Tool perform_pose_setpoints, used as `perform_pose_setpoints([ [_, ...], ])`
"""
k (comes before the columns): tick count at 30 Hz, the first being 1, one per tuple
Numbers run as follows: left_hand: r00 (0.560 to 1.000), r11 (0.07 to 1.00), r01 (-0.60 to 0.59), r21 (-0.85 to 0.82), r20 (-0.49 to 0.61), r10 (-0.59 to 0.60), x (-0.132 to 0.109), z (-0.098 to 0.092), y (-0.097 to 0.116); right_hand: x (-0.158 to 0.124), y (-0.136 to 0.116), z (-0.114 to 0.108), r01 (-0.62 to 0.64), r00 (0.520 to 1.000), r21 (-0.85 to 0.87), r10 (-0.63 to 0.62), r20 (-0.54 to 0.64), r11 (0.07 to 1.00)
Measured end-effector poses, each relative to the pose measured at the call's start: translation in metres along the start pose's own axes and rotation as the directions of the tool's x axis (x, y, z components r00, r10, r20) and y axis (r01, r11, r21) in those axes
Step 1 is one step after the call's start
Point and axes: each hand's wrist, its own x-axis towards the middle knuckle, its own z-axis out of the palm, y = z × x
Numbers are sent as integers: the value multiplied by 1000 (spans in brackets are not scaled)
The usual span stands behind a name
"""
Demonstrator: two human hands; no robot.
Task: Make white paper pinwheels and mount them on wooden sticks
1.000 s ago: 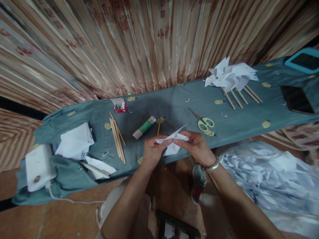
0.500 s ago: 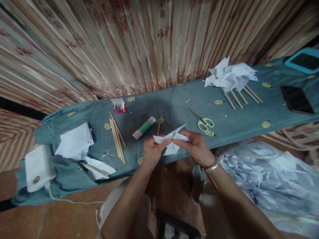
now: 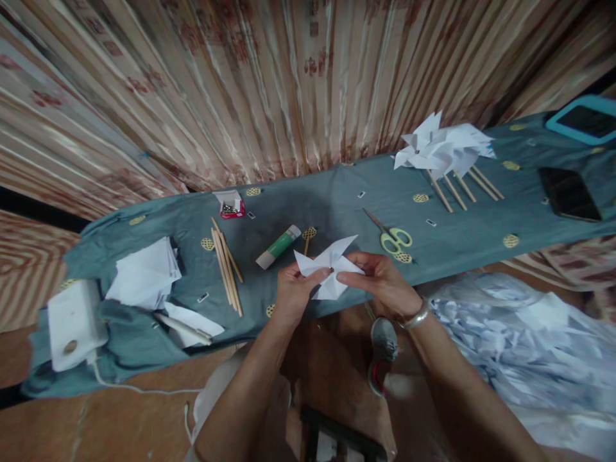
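Between both hands, at the table's near edge, is a white paper pinwheel (image 3: 333,285) with a small dark spot at its centre. My left hand (image 3: 295,289) pinches its left side, the thumb lying close to the centre. On the right side, my right hand (image 3: 380,281) grips a blade, thumb on top and fingers behind. A wooden stick (image 3: 307,246) shows just beyond the pinwheel; its lower end is hidden. Close by on the cloth lie a green and white glue stick (image 3: 279,246) and scissors with pale green handles (image 3: 395,239).
Several wooden sticks (image 3: 225,269) and an open red box of small metal pieces (image 3: 231,206) lie left, near stacked paper (image 3: 145,273) and a white power block (image 3: 74,327). Finished pinwheels (image 3: 436,146) and a phone (image 3: 569,192) lie right. A plastic bag (image 3: 520,346) stands below the edge.
The pinwheel has tilted so its face now shows more fully, with the centre visible. My right thumb has drawn slightly right, away from the centre. Both hands keep hold.
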Motion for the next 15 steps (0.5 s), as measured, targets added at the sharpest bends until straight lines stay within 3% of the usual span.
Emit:
perform_pose_setpoints([
  [5, 999, 999, 31, -44, 11, -31, 0, -1, 0, 2, 5, 2, -68, 998, 96, 65, 25, 993],
  [15, 999, 999, 42, 1, 9, -42, 0, -4, -4, 6, 15, 10, -64, 997, 119, 69, -37, 991],
])
